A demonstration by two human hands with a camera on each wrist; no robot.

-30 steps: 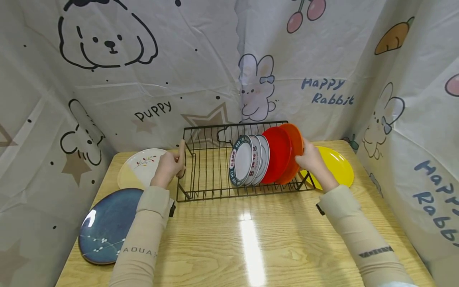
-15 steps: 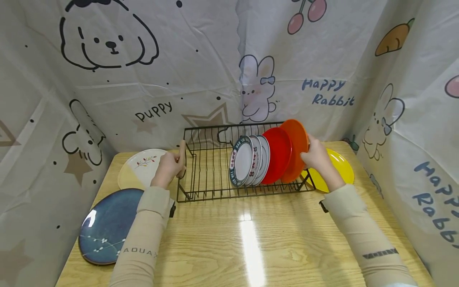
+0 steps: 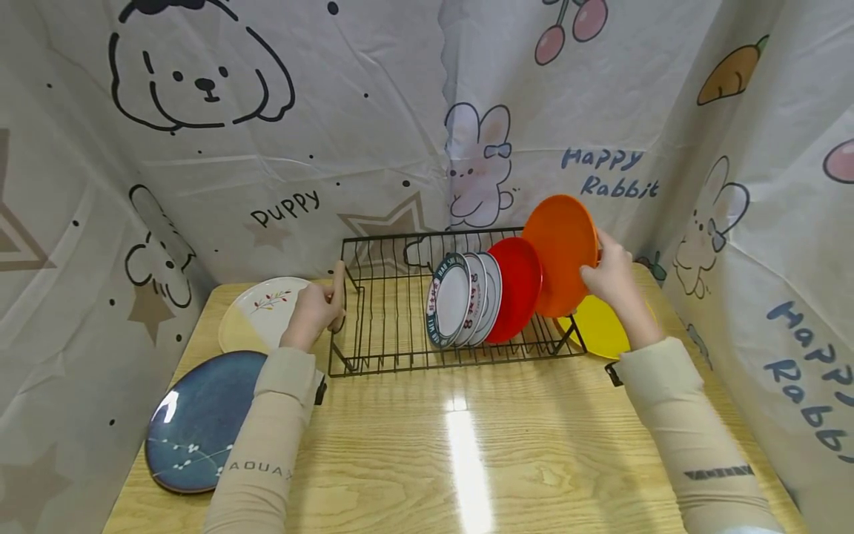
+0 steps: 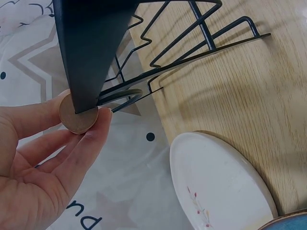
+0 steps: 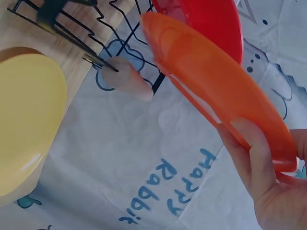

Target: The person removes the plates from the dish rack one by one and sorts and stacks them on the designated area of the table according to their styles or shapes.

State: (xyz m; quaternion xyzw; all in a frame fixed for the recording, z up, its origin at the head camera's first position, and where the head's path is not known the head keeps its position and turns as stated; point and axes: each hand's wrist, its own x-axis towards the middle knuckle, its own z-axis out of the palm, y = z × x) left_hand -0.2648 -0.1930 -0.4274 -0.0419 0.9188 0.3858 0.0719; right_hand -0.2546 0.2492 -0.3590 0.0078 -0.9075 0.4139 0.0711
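My right hand (image 3: 612, 276) grips an orange plate (image 3: 559, 256) by its right edge. The plate hangs tilted above the right end of a black wire dish rack (image 3: 414, 234). In the right wrist view, thumb and fingers clasp the rim of the orange plate (image 5: 216, 86). A red plate (image 3: 510, 293) and several white plates with patterned rims (image 3: 452, 300) stand upright in the rack. At the rack's left end, my left hand (image 3: 310, 313) holds its wooden handle (image 3: 339, 282). The left wrist view shows the round end of that handle (image 4: 76, 120) between thumb and fingers.
Right of the rack, a yellow plate (image 3: 603, 332) lies partly hidden. A white and pale-yellow plate (image 3: 256, 308) and a large dark blue plate (image 3: 203, 423) lie at the left on the wooden table (image 3: 534, 445). Printed cloth (image 3: 373, 96) hangs behind and at both sides.
My right hand has lifted the orange plate up and to the right, out from beside the red plate. My left hand stays on the rack's handle.
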